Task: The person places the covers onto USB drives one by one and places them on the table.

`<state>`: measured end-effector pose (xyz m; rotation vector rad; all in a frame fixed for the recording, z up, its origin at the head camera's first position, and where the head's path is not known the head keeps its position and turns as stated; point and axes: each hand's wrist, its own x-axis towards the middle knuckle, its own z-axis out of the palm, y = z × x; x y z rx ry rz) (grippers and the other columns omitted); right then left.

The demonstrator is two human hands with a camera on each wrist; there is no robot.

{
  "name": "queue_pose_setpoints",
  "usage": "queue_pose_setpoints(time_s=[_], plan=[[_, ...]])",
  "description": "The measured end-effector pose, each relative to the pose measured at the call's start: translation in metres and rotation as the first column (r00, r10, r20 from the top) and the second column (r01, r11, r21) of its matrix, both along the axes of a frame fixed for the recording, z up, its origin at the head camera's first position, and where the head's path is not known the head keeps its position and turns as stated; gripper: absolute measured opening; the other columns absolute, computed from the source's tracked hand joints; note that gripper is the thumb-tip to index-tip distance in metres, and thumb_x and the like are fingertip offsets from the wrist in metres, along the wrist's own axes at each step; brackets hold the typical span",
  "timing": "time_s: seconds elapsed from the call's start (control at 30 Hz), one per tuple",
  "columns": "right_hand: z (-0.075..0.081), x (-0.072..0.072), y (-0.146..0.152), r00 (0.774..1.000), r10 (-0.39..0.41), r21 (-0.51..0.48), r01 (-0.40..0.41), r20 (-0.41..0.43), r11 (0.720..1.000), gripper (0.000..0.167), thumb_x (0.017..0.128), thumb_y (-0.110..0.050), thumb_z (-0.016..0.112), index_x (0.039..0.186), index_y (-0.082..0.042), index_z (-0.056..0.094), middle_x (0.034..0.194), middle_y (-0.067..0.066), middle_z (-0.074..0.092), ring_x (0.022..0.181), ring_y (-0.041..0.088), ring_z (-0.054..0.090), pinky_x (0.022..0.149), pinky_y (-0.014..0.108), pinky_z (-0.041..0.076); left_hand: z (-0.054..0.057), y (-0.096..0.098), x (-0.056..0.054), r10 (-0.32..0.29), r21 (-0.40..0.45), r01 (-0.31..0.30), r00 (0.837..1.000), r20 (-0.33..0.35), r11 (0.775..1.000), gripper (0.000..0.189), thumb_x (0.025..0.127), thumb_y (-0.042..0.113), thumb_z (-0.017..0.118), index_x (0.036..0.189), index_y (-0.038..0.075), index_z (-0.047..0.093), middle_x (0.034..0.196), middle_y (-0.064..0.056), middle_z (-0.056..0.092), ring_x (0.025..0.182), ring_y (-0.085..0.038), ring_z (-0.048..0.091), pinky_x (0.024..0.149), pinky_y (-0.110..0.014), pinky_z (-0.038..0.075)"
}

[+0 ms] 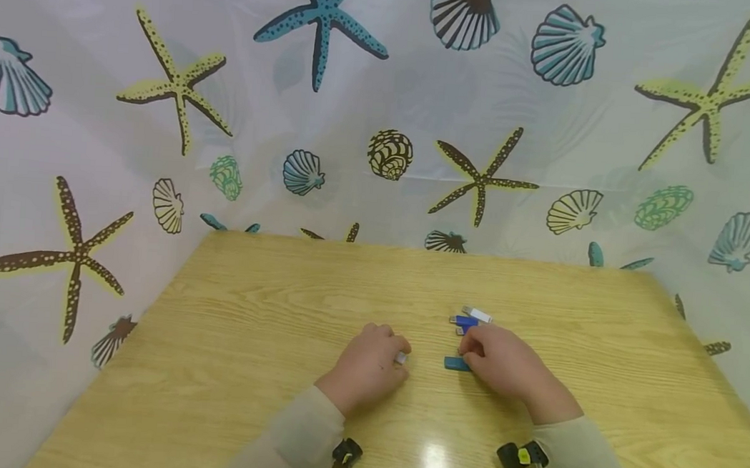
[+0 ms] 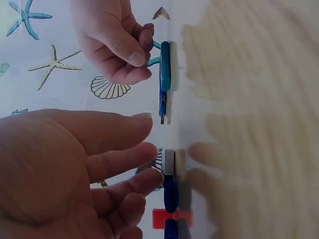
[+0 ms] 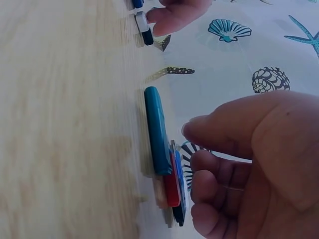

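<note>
My left hand (image 1: 372, 366) is over the table beside a small USB stick with a whitish end (image 1: 401, 358). In the left wrist view its fingertips are right at that stick's pale end (image 2: 169, 162), while the thumb stands apart. My right hand (image 1: 505, 364) hovers beside a teal USB stick (image 1: 456, 363), partly covering it from above. Seen from the right wrist, the thumb and loosely bent fingers stand apart with nothing between them, and the teal stick (image 3: 157, 129) lies on the table close by.
Beyond my right hand lie a blue USB stick (image 1: 465, 321) and a white one (image 1: 477, 315) close together. A red stick (image 3: 172, 186) shows behind the teal one in the right wrist view. A curtain with shells and starfish (image 1: 355, 132) surrounds the wooden table (image 1: 248, 312).
</note>
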<state>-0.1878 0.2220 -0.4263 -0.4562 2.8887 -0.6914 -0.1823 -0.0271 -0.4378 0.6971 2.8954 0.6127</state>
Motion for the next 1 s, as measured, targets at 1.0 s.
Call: queue_pose_setpoints(time_s=[1.0], plan=[[0.0032, 0.0020, -0.0041, 0.999, -0.031, -0.059, 0.032, 0.011, 0.998, 0.009, 0.098, -0.014, 0.066, 0.106, -0.011, 0.067, 0.080, 0.000, 0.052, 0.072, 0.017, 0.049, 0.067, 0.036, 0.042, -0.0078, 0.0008, -0.0060, -0.033, -0.001, 0.033, 0.998, 0.049, 0.999, 0.009, 0.096, 0.016, 0.068, 0.104, 0.015, 0.068, 0.092, 0.007, 0.063, 0.087, -0.012, 0.056, 0.078, -0.032, 0.049]])
